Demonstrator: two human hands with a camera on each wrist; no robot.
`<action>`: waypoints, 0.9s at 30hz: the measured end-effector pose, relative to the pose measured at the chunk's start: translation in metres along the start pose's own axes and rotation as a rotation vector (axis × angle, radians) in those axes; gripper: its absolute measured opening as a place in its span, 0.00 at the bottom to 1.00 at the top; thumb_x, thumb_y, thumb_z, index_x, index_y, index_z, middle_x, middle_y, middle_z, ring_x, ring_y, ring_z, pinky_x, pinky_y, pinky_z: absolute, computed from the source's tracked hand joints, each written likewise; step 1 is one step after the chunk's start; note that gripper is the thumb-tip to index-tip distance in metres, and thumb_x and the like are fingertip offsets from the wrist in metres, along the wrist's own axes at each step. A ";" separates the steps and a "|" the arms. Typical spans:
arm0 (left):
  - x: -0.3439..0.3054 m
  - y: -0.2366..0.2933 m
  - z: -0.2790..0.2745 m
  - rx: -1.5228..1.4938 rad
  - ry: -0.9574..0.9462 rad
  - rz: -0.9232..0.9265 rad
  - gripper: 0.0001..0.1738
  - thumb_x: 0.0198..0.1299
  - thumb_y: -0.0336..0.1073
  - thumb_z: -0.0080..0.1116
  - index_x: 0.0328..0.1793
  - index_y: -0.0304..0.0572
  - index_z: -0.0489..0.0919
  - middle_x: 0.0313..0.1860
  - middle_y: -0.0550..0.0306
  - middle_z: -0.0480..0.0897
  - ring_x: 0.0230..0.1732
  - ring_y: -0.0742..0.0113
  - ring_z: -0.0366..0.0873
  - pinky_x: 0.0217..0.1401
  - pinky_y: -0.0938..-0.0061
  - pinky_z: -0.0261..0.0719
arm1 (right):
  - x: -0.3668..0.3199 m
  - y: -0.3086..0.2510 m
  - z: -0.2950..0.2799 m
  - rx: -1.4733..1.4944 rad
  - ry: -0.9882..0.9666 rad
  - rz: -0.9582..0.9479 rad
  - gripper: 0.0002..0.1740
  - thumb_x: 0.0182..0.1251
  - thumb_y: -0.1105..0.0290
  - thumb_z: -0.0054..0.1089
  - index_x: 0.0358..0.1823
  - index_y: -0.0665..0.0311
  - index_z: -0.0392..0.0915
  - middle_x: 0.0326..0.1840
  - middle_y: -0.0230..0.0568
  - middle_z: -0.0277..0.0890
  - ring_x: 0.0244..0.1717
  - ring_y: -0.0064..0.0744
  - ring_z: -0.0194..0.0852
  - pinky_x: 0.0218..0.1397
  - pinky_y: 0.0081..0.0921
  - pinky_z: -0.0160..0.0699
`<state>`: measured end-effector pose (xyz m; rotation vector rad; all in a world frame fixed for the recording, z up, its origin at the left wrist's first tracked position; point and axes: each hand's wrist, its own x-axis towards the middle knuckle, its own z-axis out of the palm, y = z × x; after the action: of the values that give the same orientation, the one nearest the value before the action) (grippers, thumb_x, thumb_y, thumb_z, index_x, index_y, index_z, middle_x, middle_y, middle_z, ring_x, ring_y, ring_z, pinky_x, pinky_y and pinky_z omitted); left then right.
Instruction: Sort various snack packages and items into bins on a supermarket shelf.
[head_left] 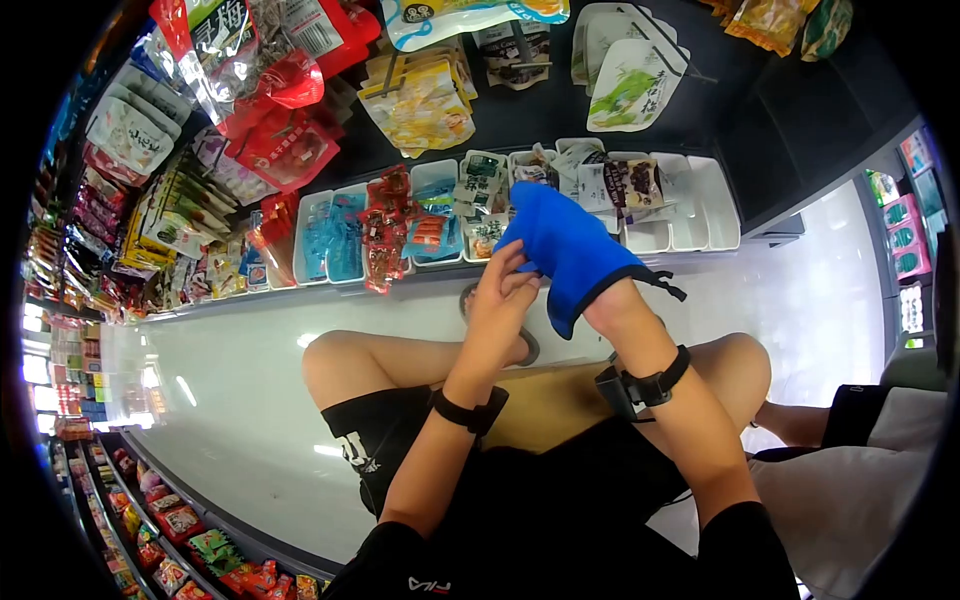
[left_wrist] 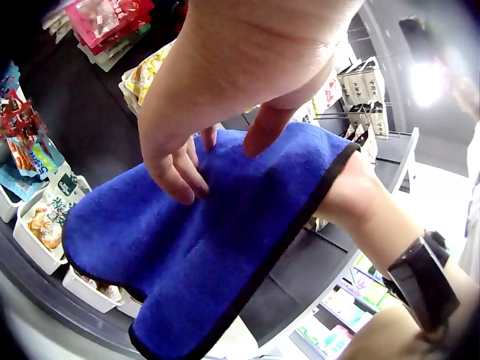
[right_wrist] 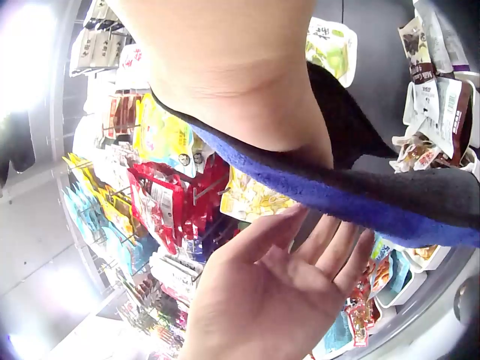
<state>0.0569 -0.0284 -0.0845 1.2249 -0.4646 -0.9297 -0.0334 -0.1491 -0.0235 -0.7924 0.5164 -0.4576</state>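
A blue cloth (head_left: 572,240) with black edging drapes over my right hand (head_left: 610,305) and covers its fingers; only the part by the wrist shows. From the wrist side, the right wrist view shows the cloth's blue face and dark underside (right_wrist: 442,191). My left hand (head_left: 497,300) is at the cloth's left side, its fingers loosely bent and spread. In the left wrist view, the left fingers (left_wrist: 178,176) are right at the blue surface, with the thumb (left_wrist: 268,129) apart from them. The right wrist view shows the left palm (right_wrist: 277,289) facing the camera.
White bins (head_left: 690,190) of small packaged snacks line the shelf edge before me. Snack bags (head_left: 425,100) hang on hooks above. A cardboard-coloured surface (head_left: 545,405) lies between my knees. Another person's light clothing (head_left: 850,490) shows at right, a lower snack rack (head_left: 180,530) at left.
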 end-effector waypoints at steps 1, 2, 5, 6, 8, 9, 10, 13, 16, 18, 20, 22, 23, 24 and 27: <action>-0.001 0.000 0.001 -0.011 -0.001 -0.001 0.35 0.67 0.22 0.56 0.80 0.38 0.63 0.73 0.40 0.70 0.63 0.61 0.78 0.68 0.70 0.75 | 0.001 0.004 -0.008 0.011 -0.069 -0.008 0.29 0.79 0.58 0.55 0.74 0.66 0.68 0.65 0.37 0.77 0.64 0.30 0.75 0.69 0.31 0.72; -0.002 0.000 0.002 -0.019 -0.005 0.000 0.35 0.67 0.22 0.56 0.80 0.38 0.63 0.73 0.40 0.70 0.63 0.61 0.78 0.68 0.70 0.75 | 0.002 0.007 -0.013 0.003 -0.066 -0.009 0.29 0.79 0.58 0.55 0.74 0.66 0.68 0.65 0.37 0.77 0.64 0.30 0.75 0.69 0.31 0.72; -0.004 0.000 0.004 -0.009 0.011 -0.005 0.36 0.66 0.23 0.56 0.81 0.35 0.62 0.74 0.38 0.69 0.65 0.61 0.78 0.71 0.67 0.74 | 0.001 0.008 -0.017 -0.031 -0.103 -0.001 0.28 0.78 0.58 0.56 0.72 0.66 0.69 0.65 0.40 0.77 0.64 0.34 0.76 0.69 0.34 0.74; -0.004 -0.001 0.004 -0.003 0.011 -0.018 0.36 0.66 0.23 0.56 0.81 0.35 0.62 0.74 0.39 0.69 0.65 0.60 0.78 0.71 0.67 0.74 | 0.001 0.010 -0.018 -0.035 -0.111 0.000 0.28 0.78 0.58 0.56 0.72 0.66 0.69 0.65 0.40 0.77 0.64 0.34 0.76 0.69 0.34 0.74; -0.005 -0.001 0.001 0.000 0.012 -0.022 0.36 0.66 0.22 0.56 0.80 0.35 0.63 0.73 0.41 0.70 0.64 0.61 0.79 0.70 0.68 0.74 | 0.004 0.020 -0.025 0.046 -0.029 0.015 0.28 0.78 0.58 0.57 0.72 0.66 0.69 0.63 0.41 0.78 0.62 0.35 0.78 0.67 0.35 0.75; -0.006 -0.001 0.001 0.003 0.012 -0.018 0.36 0.66 0.22 0.56 0.80 0.35 0.63 0.73 0.41 0.70 0.64 0.61 0.79 0.70 0.68 0.74 | 0.007 0.025 -0.031 0.082 -0.064 -0.027 0.28 0.77 0.59 0.57 0.71 0.66 0.69 0.62 0.41 0.79 0.61 0.35 0.78 0.67 0.35 0.76; -0.006 -0.002 -0.001 0.008 0.013 -0.013 0.36 0.65 0.22 0.56 0.80 0.35 0.63 0.73 0.42 0.71 0.63 0.62 0.79 0.70 0.69 0.74 | 0.011 0.028 -0.035 0.083 -0.103 -0.018 0.27 0.77 0.59 0.57 0.71 0.66 0.70 0.62 0.41 0.79 0.61 0.35 0.78 0.66 0.34 0.76; -0.008 -0.003 -0.003 -0.010 0.006 0.002 0.35 0.65 0.21 0.56 0.80 0.35 0.63 0.69 0.46 0.73 0.62 0.63 0.80 0.67 0.71 0.74 | 0.004 0.013 -0.018 -0.105 -0.136 -0.018 0.27 0.77 0.58 0.57 0.70 0.66 0.71 0.61 0.39 0.79 0.60 0.33 0.78 0.66 0.31 0.74; -0.013 -0.004 -0.005 -0.024 0.013 0.007 0.35 0.64 0.20 0.55 0.80 0.37 0.64 0.63 0.51 0.75 0.59 0.65 0.81 0.64 0.74 0.74 | 0.005 0.010 -0.008 -0.111 -0.139 -0.014 0.28 0.77 0.57 0.56 0.71 0.65 0.71 0.63 0.39 0.79 0.62 0.32 0.78 0.67 0.30 0.73; -0.019 -0.003 -0.005 -0.014 0.025 0.018 0.35 0.64 0.20 0.54 0.79 0.38 0.64 0.64 0.50 0.75 0.59 0.65 0.81 0.63 0.74 0.74 | 0.000 0.006 0.002 -0.104 -0.094 0.022 0.29 0.78 0.57 0.55 0.73 0.65 0.70 0.67 0.40 0.78 0.65 0.33 0.76 0.70 0.32 0.72; -0.024 0.002 -0.004 -0.018 0.035 0.014 0.34 0.64 0.20 0.54 0.79 0.38 0.65 0.64 0.50 0.75 0.58 0.65 0.81 0.63 0.74 0.75 | 0.002 0.009 -0.005 -0.109 -0.151 -0.035 0.29 0.78 0.56 0.56 0.73 0.65 0.70 0.68 0.41 0.77 0.66 0.35 0.76 0.71 0.33 0.72; -0.029 0.005 -0.004 -0.017 0.042 0.006 0.34 0.65 0.20 0.54 0.78 0.38 0.66 0.64 0.50 0.75 0.58 0.66 0.81 0.63 0.74 0.75 | 0.002 0.018 -0.011 -0.047 -0.143 -0.031 0.30 0.78 0.56 0.57 0.73 0.65 0.69 0.68 0.41 0.76 0.66 0.35 0.76 0.71 0.33 0.73; -0.030 0.005 -0.004 -0.015 0.039 0.013 0.32 0.65 0.21 0.54 0.78 0.38 0.66 0.63 0.49 0.76 0.58 0.66 0.81 0.64 0.73 0.75 | 0.001 0.020 -0.013 0.017 -0.136 -0.024 0.30 0.77 0.56 0.57 0.73 0.64 0.69 0.68 0.41 0.76 0.66 0.35 0.76 0.70 0.33 0.74; -0.031 0.006 -0.004 -0.017 0.032 0.012 0.32 0.65 0.21 0.54 0.78 0.38 0.66 0.63 0.49 0.76 0.58 0.66 0.81 0.64 0.73 0.75 | -0.001 0.020 -0.015 0.015 -0.130 -0.028 0.30 0.77 0.56 0.57 0.73 0.64 0.69 0.68 0.41 0.76 0.66 0.35 0.76 0.70 0.33 0.74; -0.032 0.007 -0.004 0.014 0.032 0.027 0.29 0.67 0.22 0.53 0.76 0.39 0.68 0.61 0.51 0.78 0.58 0.66 0.81 0.63 0.73 0.76 | -0.009 0.010 -0.001 -0.013 0.003 0.063 0.30 0.77 0.55 0.59 0.73 0.64 0.70 0.66 0.40 0.77 0.64 0.33 0.77 0.67 0.32 0.76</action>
<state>0.0446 0.0000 -0.0739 1.2421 -0.4619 -0.8834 -0.0389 -0.1382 -0.0292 -0.7860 0.5463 -0.3973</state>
